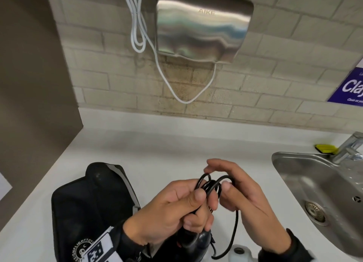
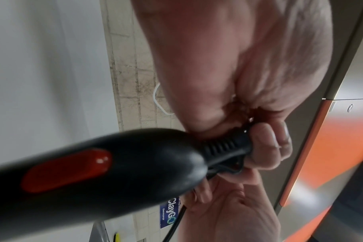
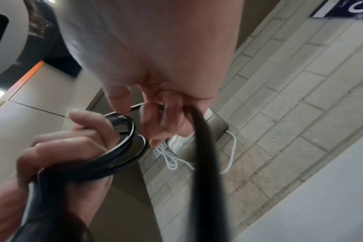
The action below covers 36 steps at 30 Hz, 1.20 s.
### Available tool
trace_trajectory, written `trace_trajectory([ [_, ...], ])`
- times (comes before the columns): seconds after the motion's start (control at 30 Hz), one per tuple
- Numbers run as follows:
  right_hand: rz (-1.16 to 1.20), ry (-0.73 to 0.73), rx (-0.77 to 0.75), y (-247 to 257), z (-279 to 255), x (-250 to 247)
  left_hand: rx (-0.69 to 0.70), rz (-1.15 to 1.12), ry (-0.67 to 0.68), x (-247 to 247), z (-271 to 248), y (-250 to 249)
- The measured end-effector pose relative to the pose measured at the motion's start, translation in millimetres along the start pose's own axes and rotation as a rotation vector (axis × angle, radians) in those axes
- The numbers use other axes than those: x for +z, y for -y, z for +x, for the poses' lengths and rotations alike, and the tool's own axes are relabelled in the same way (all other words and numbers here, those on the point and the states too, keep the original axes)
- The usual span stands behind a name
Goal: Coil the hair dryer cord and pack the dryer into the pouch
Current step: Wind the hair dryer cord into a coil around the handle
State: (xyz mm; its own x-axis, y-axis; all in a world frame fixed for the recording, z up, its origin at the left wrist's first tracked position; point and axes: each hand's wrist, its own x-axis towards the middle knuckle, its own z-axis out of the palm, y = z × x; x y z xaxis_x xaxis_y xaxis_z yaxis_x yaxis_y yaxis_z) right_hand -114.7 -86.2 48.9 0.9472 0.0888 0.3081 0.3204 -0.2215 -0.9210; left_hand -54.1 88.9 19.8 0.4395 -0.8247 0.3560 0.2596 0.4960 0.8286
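Note:
My left hand [image 1: 176,208] grips several loops of the black cord [image 1: 211,185] together with the end of the black hair dryer's handle [image 2: 118,170], which has a red switch [image 2: 66,170]. The dryer [image 1: 193,242] hangs below that hand. My right hand [image 1: 239,195] pinches the cord just right of the loops, and the loose cord [image 3: 203,155] runs down under its palm. In the right wrist view the coiled cord [image 3: 122,147] lies across my left fingers [image 3: 77,140]. A black pouch [image 1: 92,208] lies on the white counter to the left of my hands.
A white counter [image 1: 157,149] runs to a tiled wall. A steel sink [image 1: 314,185] with a tap [image 1: 351,145] and a yellow sponge [image 1: 326,148] is at the right. A steel hand dryer [image 1: 202,24] with a white cable [image 1: 137,25] hangs on the wall.

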Motion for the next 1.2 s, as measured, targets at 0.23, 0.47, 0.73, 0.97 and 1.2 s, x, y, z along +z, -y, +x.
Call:
trace_trajectory([
  [0.23,0.126,0.157,0.043,2,6,-11,-0.076,-0.037,0.082,-2,5,-5],
  [0.47,0.048,0.046,0.086,1,5,-2,-0.061,0.085,0.021,-5,7,-7],
  [0.73,0.075,-0.123,0.106,-5,-3,8,-0.039,0.419,-0.18,-6,-7,-2],
  [0.97,0.186,-0.123,0.117,-9,-7,16,-0.005,0.532,-0.315,1,-11,8],
  [1.2,-0.111,-0.202,-0.037,11,2,-12,-0.003,0.544,-0.233,2,-12,4],
])
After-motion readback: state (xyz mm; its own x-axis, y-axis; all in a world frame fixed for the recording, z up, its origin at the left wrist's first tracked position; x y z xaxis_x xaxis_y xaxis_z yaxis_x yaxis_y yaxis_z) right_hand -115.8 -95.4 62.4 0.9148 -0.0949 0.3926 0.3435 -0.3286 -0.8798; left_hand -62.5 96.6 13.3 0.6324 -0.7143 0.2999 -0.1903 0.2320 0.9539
